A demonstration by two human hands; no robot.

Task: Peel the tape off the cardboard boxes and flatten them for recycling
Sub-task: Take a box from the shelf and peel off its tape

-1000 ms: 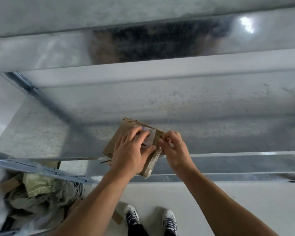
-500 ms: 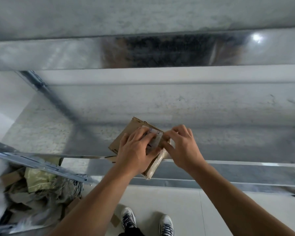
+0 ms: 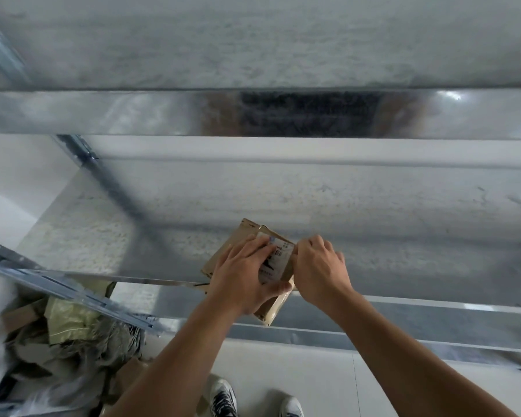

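A shiny galvanised metal shelf (image 3: 373, 212) carries one small cardboard box (image 3: 229, 248), which lies askew at the front edge with its near corner past the lip. Below it, on the pale floor (image 3: 283, 365) to the left, lies a heap of cardboard and wrapping scraps (image 3: 73, 326).

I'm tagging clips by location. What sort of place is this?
Probably a storeroom or packing area: bare galvanised metal shelving, a small cardboard box at the shelf edge, and a heap of discarded packaging on the pale floor beside it.
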